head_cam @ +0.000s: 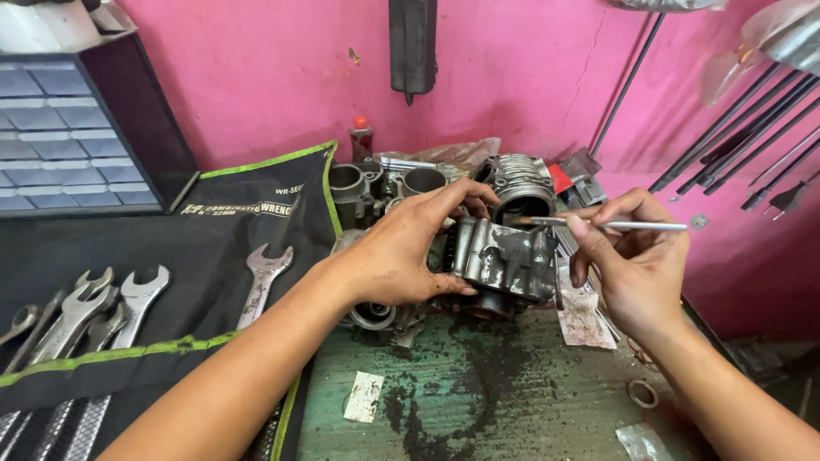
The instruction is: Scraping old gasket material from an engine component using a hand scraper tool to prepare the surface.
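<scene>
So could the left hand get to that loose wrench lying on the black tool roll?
Probably yes, once freed: the left hand currently grips the grimy engine part. The loose wrench lies uncovered on the tool roll, just beside the left forearm, with nothing between them.

Left hand (401,252) grips a grimy engine cylinder (504,260); right hand (628,256) pinches a thin metal tool (615,225) against it

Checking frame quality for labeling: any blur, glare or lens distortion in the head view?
Head view: even, soft light, no hard shadows. The left hand and the greasy engine part are sharp, as is the thin tool in the right hand. Wide-lens stretch at the edges: rods at right splay. Slight sheen on the wrenches, no blown glare.
</scene>
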